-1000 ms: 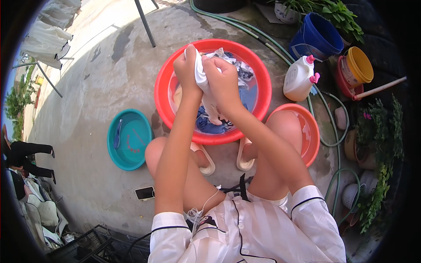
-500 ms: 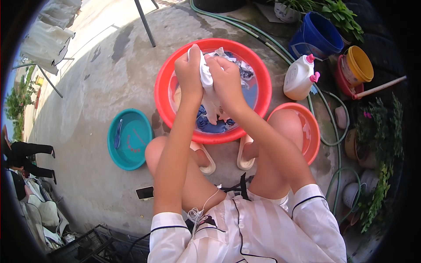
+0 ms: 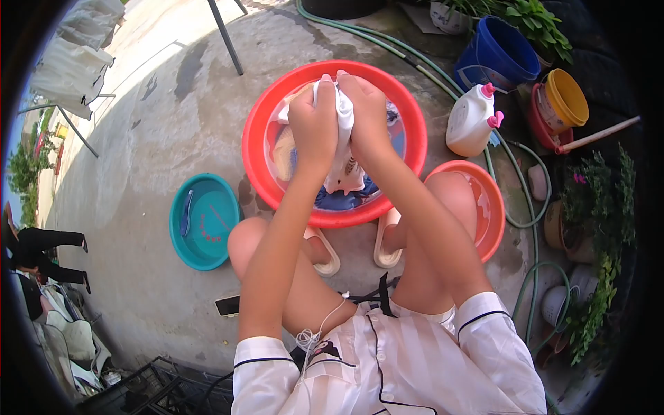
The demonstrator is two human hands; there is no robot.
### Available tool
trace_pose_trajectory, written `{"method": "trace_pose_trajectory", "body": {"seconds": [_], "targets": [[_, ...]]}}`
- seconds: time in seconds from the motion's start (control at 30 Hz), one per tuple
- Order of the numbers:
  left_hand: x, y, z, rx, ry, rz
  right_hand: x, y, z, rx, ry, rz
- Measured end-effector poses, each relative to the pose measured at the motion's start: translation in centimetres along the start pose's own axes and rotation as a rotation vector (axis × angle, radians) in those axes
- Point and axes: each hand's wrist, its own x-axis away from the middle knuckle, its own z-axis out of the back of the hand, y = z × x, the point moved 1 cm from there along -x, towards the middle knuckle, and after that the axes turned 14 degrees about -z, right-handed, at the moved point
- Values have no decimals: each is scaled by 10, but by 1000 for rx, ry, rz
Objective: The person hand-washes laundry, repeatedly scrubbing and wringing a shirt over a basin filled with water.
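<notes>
The left hand (image 3: 315, 128) and right hand (image 3: 367, 114) are curled tightly around a bunched white cloth (image 3: 344, 123), pressed almost together with it squeezed between them. The handling looks partway through: this piece is lifted and gathered but not yet set down, and blue fabric (image 3: 346, 200) and a pale yellowish cloth (image 3: 283, 153) remain beneath the hands in the red basin (image 3: 252, 162). The white cloth's long axis runs from the fingertips back toward the person, its loose, printed end hanging below the wrists.
</notes>
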Motion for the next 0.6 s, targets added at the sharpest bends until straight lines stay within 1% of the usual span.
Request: {"method": "trace_pose_trajectory", "body": {"seconds": [0.07, 0.17, 0.3, 0.33, 0.43, 0.47, 0.57, 0.6], "targets": [[-13, -15, 9, 92, 54, 28, 9, 2, -7, 82, -23, 51], [-27, -27, 13, 130, 169, 70, 24, 8, -11, 363, -35, 31], [-15, -26, 3, 198, 97, 88, 7, 8, -2, 69, -12, -69], [-9, -15, -1, 88, 41, 58, 5, 3, -4, -42, 4, -12], [12, 10, -9, -69, -86, -8, -7, -5, 11, -112, -19, -44], [16, 8, -14, -60, -50, -114, -10, -6, 12, -107, 11, -25], [15, 10, -11, -127, -46, -162, -6, -2, 9, -108, -18, -45], [11, 8, -8, -85, -32, -126, -2, -1, 6, -71, -10, -33]]}}
